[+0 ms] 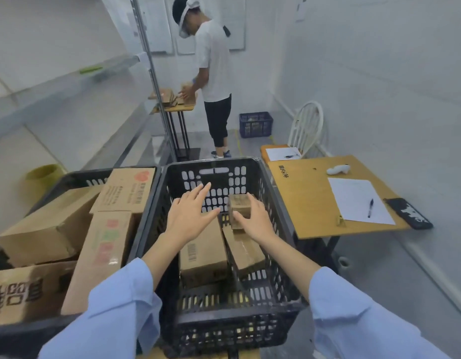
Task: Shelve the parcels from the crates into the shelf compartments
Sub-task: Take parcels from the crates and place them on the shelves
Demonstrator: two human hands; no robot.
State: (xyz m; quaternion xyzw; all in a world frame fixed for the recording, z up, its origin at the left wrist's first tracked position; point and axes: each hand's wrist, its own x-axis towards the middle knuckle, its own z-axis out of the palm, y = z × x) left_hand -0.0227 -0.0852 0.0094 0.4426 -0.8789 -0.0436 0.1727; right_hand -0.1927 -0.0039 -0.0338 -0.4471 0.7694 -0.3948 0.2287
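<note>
You are early in the job, by the look of it. The black crate [224, 177] in front of you has at least three parcels in it: a small box [240, 206] at the far right, a barcoded box [202, 257] lying in the middle, and a taped box [246, 251] leaning just beside it. More cardboard may lie under them, but the crate wall hides too much to be sure. The left crate [79, 178] is heaped with large cartons [43, 229], none of them touched. The shelf [69, 99] on your left looks almost bare in the blurred part you can see, so nearly all the shelving is still ahead.

Your right hand [254, 221] is closed around the small box, thumb on its near left edge and fingers wrapped over its right side and top. The box stands above the other parcels; whether it is clear of them or resting on the taped box cannot be told from here.

Your left hand [189, 216] is open and flat, fingers spread, hovering over the far end of the barcoded box and holding nothing. It seems poised either to steady the small box or to take the barcoded box.

Another person [213, 73] works at a stand [176, 107] farther back, well apart from your crates.
</note>
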